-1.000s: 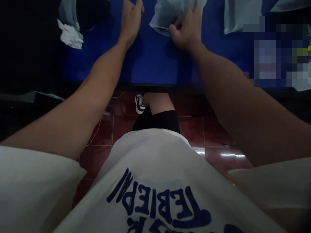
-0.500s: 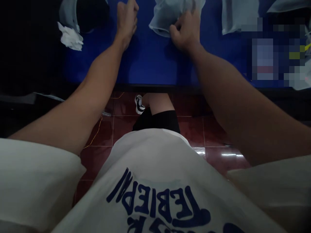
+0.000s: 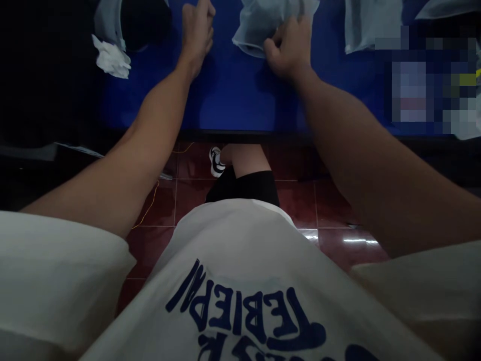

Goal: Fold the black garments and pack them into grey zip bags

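My left hand (image 3: 198,35) is closed above the blue table surface, its fingers curled near the top edge of the view. What it holds, if anything, is hidden. To its right, my right hand (image 3: 291,50) is closed at the near right part of a translucent frosted plastic bag (image 3: 259,25). The thumb bends in toward the curled fingers at the bag's edge, and the hand covers part of the bag. The bag lies on the blue table (image 3: 233,100), its far end cut off by the frame.
On the left lie another frosted bag (image 3: 108,22), a dark round-edged item (image 3: 145,25) and a crumpled white tissue (image 3: 112,59). A flat frosted bag (image 3: 372,22) is at the right, with blurred-out items beyond. The table's near edge (image 3: 233,135) runs above my lap.
The view has shifted very slightly. Both hands and the bag keep practically the same positions.
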`<action>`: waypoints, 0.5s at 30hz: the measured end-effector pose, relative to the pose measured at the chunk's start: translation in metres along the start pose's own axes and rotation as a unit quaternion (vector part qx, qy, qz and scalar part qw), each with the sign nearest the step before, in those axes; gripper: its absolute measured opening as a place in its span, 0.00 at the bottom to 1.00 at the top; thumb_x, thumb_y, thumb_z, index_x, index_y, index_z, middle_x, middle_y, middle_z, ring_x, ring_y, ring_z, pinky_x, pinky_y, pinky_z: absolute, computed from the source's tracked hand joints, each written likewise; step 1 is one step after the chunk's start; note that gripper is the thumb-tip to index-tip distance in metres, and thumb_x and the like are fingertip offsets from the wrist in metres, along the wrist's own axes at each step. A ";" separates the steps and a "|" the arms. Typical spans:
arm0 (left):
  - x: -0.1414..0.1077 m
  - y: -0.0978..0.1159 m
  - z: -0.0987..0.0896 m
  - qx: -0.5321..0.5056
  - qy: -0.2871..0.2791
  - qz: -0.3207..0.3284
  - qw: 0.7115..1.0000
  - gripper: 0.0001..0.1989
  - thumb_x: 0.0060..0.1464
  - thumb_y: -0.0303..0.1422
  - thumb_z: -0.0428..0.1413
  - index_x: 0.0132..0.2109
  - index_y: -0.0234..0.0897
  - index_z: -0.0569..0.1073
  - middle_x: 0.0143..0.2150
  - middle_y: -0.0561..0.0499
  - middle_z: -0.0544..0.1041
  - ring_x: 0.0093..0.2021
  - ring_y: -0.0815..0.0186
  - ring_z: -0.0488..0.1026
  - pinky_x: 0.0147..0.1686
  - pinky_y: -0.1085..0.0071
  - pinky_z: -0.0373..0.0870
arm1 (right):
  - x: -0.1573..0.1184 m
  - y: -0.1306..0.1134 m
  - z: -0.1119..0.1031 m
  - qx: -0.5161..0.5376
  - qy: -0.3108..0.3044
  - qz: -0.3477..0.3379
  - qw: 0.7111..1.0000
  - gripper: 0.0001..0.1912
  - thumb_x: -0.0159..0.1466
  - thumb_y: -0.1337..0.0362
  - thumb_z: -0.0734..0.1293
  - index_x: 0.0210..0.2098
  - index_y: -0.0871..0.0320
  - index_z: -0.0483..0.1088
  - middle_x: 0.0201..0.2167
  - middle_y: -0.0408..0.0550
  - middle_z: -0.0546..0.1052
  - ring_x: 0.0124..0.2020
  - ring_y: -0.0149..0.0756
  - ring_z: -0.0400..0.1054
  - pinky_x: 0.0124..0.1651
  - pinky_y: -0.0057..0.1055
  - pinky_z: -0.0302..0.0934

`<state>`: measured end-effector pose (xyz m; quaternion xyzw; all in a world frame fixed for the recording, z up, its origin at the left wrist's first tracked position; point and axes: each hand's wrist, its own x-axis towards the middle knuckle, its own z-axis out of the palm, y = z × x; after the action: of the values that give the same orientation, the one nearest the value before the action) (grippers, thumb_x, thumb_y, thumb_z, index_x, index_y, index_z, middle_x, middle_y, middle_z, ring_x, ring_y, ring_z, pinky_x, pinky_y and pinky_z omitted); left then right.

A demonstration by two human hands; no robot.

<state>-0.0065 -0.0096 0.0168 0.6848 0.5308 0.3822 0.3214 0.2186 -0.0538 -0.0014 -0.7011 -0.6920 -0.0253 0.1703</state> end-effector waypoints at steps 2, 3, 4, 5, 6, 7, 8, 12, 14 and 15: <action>0.002 -0.002 0.002 -0.025 0.009 0.002 1.000 0.25 0.77 0.39 0.25 0.35 0.48 0.60 0.28 0.53 0.59 0.28 0.64 0.48 0.33 0.65 0.57 | 0.002 0.002 0.001 0.004 -0.004 -0.004 1.000 0.13 0.74 0.60 0.60 0.48 0.60 0.74 0.54 0.53 0.78 0.54 0.41 0.53 0.60 0.43 0.46; 0.003 -0.003 0.002 -0.044 0.013 0.003 0.999 0.24 0.77 0.38 0.27 0.34 0.48 0.58 0.27 0.53 0.57 0.28 0.64 0.47 0.31 0.65 0.56 | 0.002 0.003 0.002 0.006 -0.003 -0.003 1.000 0.12 0.74 0.60 0.60 0.47 0.57 0.74 0.53 0.52 0.78 0.54 0.41 0.53 0.60 0.43 0.46; 0.003 -0.003 0.003 -0.065 0.017 0.006 0.998 0.22 0.77 0.37 0.29 0.33 0.47 0.57 0.26 0.54 0.55 0.27 0.64 0.46 0.30 0.66 0.56 | 0.003 0.004 0.002 0.009 0.002 -0.002 1.000 0.11 0.73 0.60 0.60 0.46 0.54 0.73 0.53 0.52 0.79 0.54 0.42 0.53 0.60 0.44 0.46; 0.003 -0.003 0.003 -0.081 0.019 0.007 0.997 0.22 0.77 0.36 0.31 0.33 0.47 0.56 0.26 0.54 0.54 0.27 0.65 0.46 0.30 0.66 0.56 | 0.003 0.005 0.003 0.013 0.008 0.001 1.000 0.10 0.73 0.60 0.60 0.44 0.52 0.73 0.53 0.51 0.79 0.54 0.43 0.54 0.60 0.44 0.46; 0.003 -0.001 0.003 -0.087 0.024 0.003 0.996 0.22 0.78 0.36 0.32 0.32 0.47 0.56 0.26 0.54 0.54 0.27 0.65 0.46 0.29 0.67 0.56 | 0.003 0.005 0.004 0.017 0.013 0.000 1.000 0.09 0.73 0.60 0.60 0.44 0.50 0.73 0.53 0.50 0.79 0.54 0.43 0.54 0.59 0.44 0.47; 0.002 0.000 0.003 -0.083 0.024 -0.003 0.996 0.22 0.78 0.36 0.32 0.32 0.47 0.57 0.25 0.54 0.54 0.27 0.65 0.47 0.30 0.67 0.57 | 0.004 0.006 0.004 0.019 0.015 -0.005 1.000 0.09 0.72 0.60 0.60 0.43 0.49 0.73 0.53 0.50 0.79 0.54 0.44 0.54 0.59 0.45 0.47; 0.000 0.002 0.002 -0.069 0.022 -0.010 0.997 0.23 0.78 0.37 0.31 0.32 0.47 0.58 0.25 0.54 0.55 0.28 0.65 0.48 0.30 0.68 0.58 | 0.004 0.007 0.004 0.019 0.014 -0.011 1.000 0.09 0.72 0.58 0.60 0.42 0.48 0.73 0.52 0.50 0.79 0.54 0.45 0.54 0.59 0.45 0.48; -0.004 0.007 0.000 -0.027 0.004 -0.015 1.000 0.26 0.78 0.41 0.26 0.32 0.48 0.59 0.25 0.54 0.57 0.29 0.65 0.49 0.32 0.68 0.59 | 0.004 0.006 0.003 -0.001 0.007 -0.021 1.000 0.14 0.73 0.58 0.61 0.45 0.56 0.76 0.52 0.52 0.81 0.52 0.44 0.56 0.58 0.45 0.50; -0.003 0.006 0.000 -0.047 0.007 -0.008 0.999 0.25 0.79 0.39 0.28 0.32 0.48 0.56 0.25 0.55 0.53 0.28 0.65 0.48 0.30 0.69 0.58 | 0.003 0.004 0.002 -0.003 0.009 -0.011 1.000 0.16 0.73 0.60 0.61 0.48 0.64 0.76 0.53 0.56 0.80 0.53 0.43 0.59 0.60 0.43 0.50; -0.002 0.005 0.001 -0.062 0.008 -0.007 0.998 0.23 0.79 0.37 0.30 0.31 0.48 0.55 0.24 0.55 0.51 0.28 0.66 0.48 0.28 0.69 0.57 | 0.002 0.003 0.002 0.000 0.011 -0.011 1.000 0.16 0.73 0.61 0.61 0.47 0.67 0.77 0.53 0.57 0.80 0.54 0.43 0.61 0.61 0.42 0.49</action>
<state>-0.0033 -0.0125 0.0204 0.6568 0.5134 0.4177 0.3613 0.2213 -0.0508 -0.0035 -0.6933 -0.6974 -0.0346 0.1781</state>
